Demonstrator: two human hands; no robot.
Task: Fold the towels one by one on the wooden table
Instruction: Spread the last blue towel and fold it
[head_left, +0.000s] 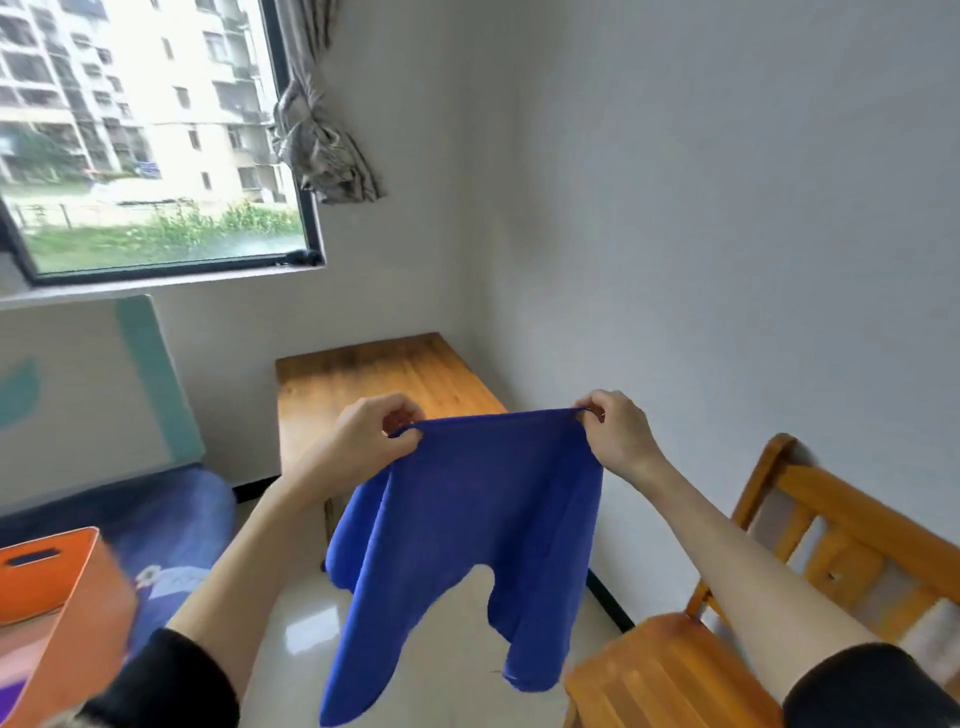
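Beyond the wooden worktop (387, 371), left hand (371, 434) and right hand (615, 434) pinch a blue towel (467, 519) by its corners, fingers clamped; a slackened pinch could drop it to the floor.

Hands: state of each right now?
Left hand: closed, pinching one top corner of the blue towel.
Right hand: closed, pinching the other top corner; towel hangs in the air.
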